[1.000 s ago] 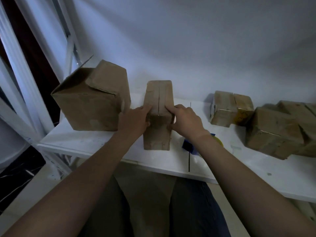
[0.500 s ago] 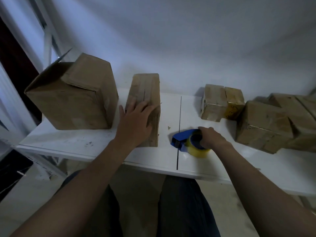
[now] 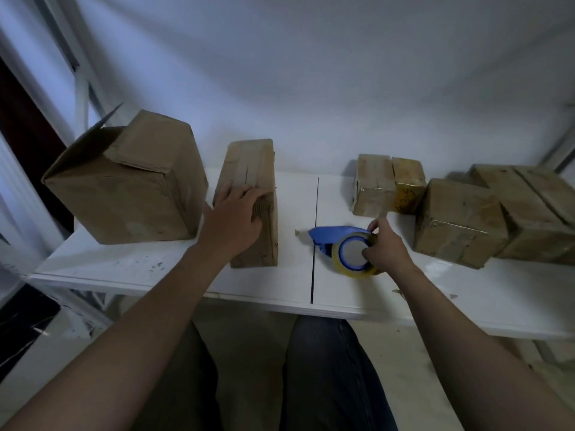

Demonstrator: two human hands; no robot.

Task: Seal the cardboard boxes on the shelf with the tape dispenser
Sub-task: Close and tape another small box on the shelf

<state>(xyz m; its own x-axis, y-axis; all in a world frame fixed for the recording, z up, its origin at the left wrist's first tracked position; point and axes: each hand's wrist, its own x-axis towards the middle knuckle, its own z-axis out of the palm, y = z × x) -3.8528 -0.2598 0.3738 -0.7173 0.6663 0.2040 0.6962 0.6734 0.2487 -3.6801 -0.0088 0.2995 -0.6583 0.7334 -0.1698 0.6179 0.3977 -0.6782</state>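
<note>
The right hand (image 3: pixel 384 247) has left the narrow box (image 3: pixel 252 169) and gone to the tape dispenser (image 3: pixel 337 235), which sits at about five o'clock from that box, just past the dark seam in the shelf (image 3: pixel 155 269). Half a second ago the dispenser lay flat under the hand. Now it is tipped up, so the round face of the yellow tape roll (image 3: pixel 353 255) looks toward the camera and the blue body points to nine o'clock. The fingers and thumb are curled round the roll end in a firm grasp. Whether it is already clear of the shelf I cannot tell.

The left hand (image 3: pixel 231 220) has stayed on the narrow box, fingers straight and spread, palm pressing the near part of its top so the flaps keep together. The slit between the flaps still shows bare, with no tape on it.

My reading is that the pickup is done and the taping of this box is about to begin: the dispenser has to travel to ten o'clock, over the slit, while the left hand holds the flaps shut.

At nine o'clock from the narrow box stands a big box (image 3: pixel 124 194) with one flap still up, so it also waits. At three o'clock, well apart, sit the taped boxes (image 3: pixel 457 222).
</note>
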